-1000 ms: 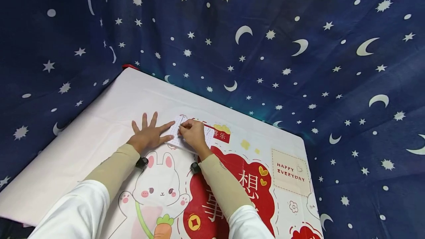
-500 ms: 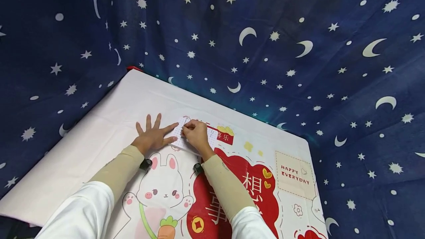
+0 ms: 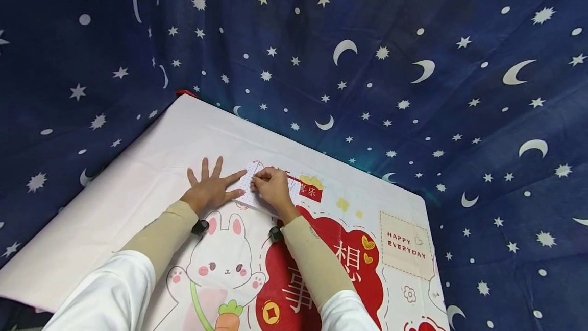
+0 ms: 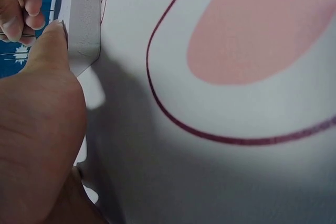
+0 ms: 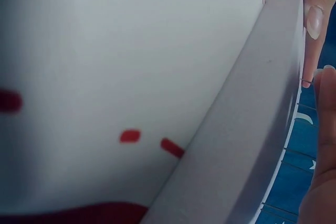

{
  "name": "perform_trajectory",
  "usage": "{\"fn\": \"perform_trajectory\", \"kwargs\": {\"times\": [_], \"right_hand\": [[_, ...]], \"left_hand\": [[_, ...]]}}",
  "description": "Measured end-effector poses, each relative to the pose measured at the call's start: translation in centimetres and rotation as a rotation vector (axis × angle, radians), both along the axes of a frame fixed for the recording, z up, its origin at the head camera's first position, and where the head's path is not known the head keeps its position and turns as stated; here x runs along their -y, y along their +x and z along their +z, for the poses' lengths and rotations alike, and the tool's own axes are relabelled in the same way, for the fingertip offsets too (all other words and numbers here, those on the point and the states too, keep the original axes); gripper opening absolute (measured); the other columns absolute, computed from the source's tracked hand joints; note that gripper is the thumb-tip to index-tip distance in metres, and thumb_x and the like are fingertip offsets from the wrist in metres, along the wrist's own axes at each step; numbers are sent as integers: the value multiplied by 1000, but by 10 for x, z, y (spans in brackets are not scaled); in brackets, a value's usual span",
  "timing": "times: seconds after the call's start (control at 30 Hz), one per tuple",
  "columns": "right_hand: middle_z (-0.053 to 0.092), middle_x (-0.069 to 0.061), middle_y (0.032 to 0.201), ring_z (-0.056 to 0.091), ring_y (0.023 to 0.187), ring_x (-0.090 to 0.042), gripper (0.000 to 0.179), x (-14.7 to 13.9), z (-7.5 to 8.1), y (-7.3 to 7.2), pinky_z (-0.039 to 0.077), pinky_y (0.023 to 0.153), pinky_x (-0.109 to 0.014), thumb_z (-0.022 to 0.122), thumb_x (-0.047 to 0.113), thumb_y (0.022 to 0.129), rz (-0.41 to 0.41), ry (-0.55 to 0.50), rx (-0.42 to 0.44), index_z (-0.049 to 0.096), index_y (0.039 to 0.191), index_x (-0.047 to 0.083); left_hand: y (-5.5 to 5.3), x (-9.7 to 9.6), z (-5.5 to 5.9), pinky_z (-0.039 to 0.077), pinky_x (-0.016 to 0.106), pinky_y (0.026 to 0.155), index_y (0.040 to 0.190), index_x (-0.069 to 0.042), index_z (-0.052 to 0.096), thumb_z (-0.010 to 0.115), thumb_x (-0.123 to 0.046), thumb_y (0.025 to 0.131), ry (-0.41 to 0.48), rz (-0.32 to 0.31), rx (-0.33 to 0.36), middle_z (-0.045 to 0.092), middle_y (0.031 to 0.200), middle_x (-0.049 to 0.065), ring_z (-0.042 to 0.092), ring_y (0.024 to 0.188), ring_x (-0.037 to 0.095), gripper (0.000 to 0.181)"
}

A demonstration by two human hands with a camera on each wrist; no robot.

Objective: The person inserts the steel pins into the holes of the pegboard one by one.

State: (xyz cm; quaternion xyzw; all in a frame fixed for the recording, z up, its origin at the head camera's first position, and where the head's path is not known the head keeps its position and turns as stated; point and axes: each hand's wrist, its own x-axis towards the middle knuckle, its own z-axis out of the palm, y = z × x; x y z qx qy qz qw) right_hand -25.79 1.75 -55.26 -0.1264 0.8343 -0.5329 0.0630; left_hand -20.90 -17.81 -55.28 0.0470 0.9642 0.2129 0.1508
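A thick white board with a grid of dots lies on the printed cloth, its pale side wall showing in the right wrist view. My left hand rests flat with spread fingers, thumb and forefinger at the board's left edge. Over the board, my right hand pinches a thin metal pin between thumb and fingertips, close to the board's face. Several similar thin pins stand up out of the board, some left of the right hand and some right of it. The right hand hides the board's middle.
The table cloth carries a printed rabbit, a red patch with characters and a "Happy Everyday" label. A dark blue curtain with stars and moons hangs behind the table and along both sides.
The head view has shifted slightly. Both hands keep their places at the board, the right still pinching the pin with only small finger movement.
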Motion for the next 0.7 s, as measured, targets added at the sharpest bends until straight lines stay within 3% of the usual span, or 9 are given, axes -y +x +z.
{"fn": "perform_trajectory", "kwargs": {"times": [0.23,0.5,0.7], "right_hand": [[79,-20,86,76,68,-19,5,0,-1,0,63,66,-23,73,-4,93,29,10,-19,75,89,-6],[79,-12,79,68,63,-5,7,1,-5,1,54,62,-17,74,-1,92,42,161,-94,76,85,1],[78,-11,74,63,60,-2,10,2,-6,-2,48,57,-16,76,0,90,31,165,-125,76,79,2]], "left_hand": [[-1,1,-1,-5,89,112,164,-42,27,46,-71,100,14,0,19,-6,174,28,-14,154,64,72],[-2,0,-5,-6,88,113,164,-43,26,46,-70,100,13,-7,23,-6,174,27,-15,155,62,72],[-1,-1,-2,-4,89,113,164,-42,26,45,-68,102,-11,-3,18,-6,174,27,-13,155,63,71]]}}
